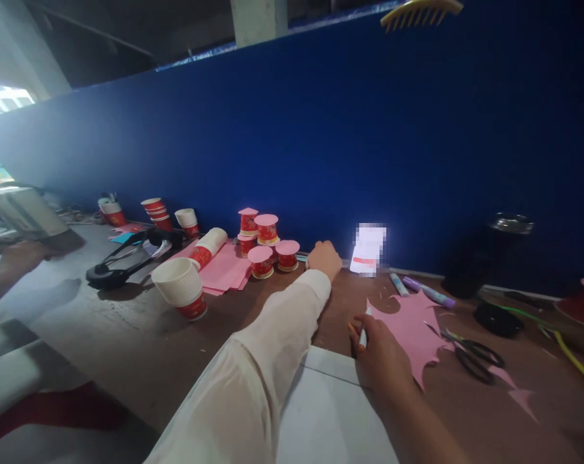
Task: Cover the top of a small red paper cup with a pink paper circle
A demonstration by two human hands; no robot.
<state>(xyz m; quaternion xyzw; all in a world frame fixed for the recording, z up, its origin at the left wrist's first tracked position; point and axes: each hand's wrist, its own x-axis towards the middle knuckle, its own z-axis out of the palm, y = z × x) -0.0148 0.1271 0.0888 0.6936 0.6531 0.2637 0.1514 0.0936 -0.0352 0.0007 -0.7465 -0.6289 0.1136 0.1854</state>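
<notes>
My right hand [381, 351] is closed around a slim white marker with an orange end [363, 335], just left of a jagged, cut-up sheet of pink paper [410, 328]. Black-handled scissors [478, 361] lie against that paper's right side. Stretched toward the blue partition, my left hand [324, 258] is curled with its knuckles up. Its fingertips are hidden, so whatever they hold does not show. Just left of it are several red paper cups with pink discs on top [287, 256], some of them stacked.
A lit phone [367, 251] leans on the blue partition [292, 148]. Purple and white tubes [430, 293] lie beside it. On the left are nested paper cups [180, 290], pink sheets [224, 270] and black headphones [111, 274]. Another person's hand [24, 258] shows at far left.
</notes>
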